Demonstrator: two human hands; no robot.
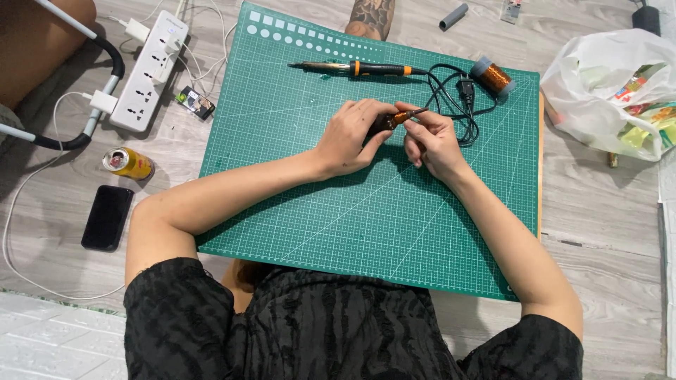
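My left hand (350, 135) is closed around the dark handle of a small orange-and-black tool (394, 119) over the green cutting mat (317, 211). My right hand (429, 137) pinches the tool's thin front end between fingertips. Both hands meet near the mat's upper middle. A soldering iron (355, 68) with an orange collar lies on the mat just beyond my hands. Its black cable (451, 95) coils to the right, close to my right hand. A spool of copper wire (493, 76) rests at the mat's far right corner.
A white power strip (148, 70) with plugged cables lies left of the mat, beside a yellow drink can (129, 162) and a black phone (107, 217). A white plastic bag (616, 91) sits at right. Another person's knee (372, 20) touches the mat's far edge.
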